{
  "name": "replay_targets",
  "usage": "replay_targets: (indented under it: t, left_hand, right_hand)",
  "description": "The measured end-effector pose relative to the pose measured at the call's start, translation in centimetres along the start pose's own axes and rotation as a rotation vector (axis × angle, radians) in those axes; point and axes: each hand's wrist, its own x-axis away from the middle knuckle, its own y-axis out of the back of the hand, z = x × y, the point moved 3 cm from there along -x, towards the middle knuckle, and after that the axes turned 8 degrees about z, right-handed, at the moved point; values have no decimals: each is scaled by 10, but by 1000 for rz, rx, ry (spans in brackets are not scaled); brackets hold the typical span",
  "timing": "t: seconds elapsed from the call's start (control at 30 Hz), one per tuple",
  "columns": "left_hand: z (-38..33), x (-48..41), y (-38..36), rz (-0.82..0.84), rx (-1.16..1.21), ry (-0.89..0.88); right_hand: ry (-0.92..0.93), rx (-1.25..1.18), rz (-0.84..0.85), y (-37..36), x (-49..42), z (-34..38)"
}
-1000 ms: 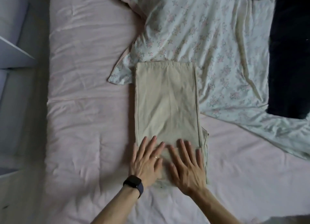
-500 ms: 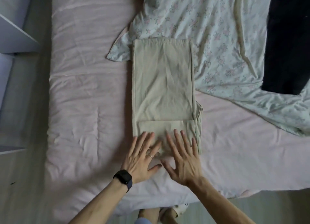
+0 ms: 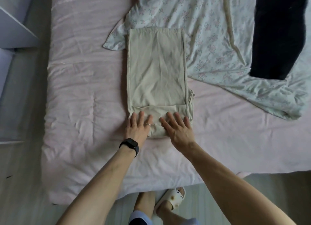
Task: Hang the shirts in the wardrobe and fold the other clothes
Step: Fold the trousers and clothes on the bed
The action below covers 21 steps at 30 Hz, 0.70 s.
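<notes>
A beige garment (image 3: 157, 69), folded into a long rectangle, lies on the pink bed (image 3: 84, 83). Its far end overlaps a pale floral garment (image 3: 207, 32) spread across the bed. My left hand (image 3: 138, 126), with a ring and a black watch, lies flat with straight fingers on the near left end of the beige garment. Flat on the near right end, a little apart from it, rests my right hand (image 3: 179, 129). A black garment (image 3: 277, 32) lies at the far right, partly on the floral one.
The bed's near edge runs just in front of my legs and a white slipper (image 3: 173, 197) on the pale floor. White furniture (image 3: 15, 31) stands left of the bed, across a narrow strip of floor.
The view has drawn back and the bed's near edge and my feet have come into sight. My hands have slid toward me along the beige garment to its near end and stay flat.
</notes>
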Motion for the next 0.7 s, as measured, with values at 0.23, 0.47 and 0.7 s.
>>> replay_targets:
  t: [0.23,0.47,0.7]
  left_hand:
    - [-5,63,18,189,113,-40]
    - [-24,146,35,409,273,-144]
    - [-24,176,65,591,390,-159]
  right_hand:
    - [98,-196,268,41,44,8]
    - [65,-267,585,66,116,31]
    - [-5,-326,781,104,136,39]
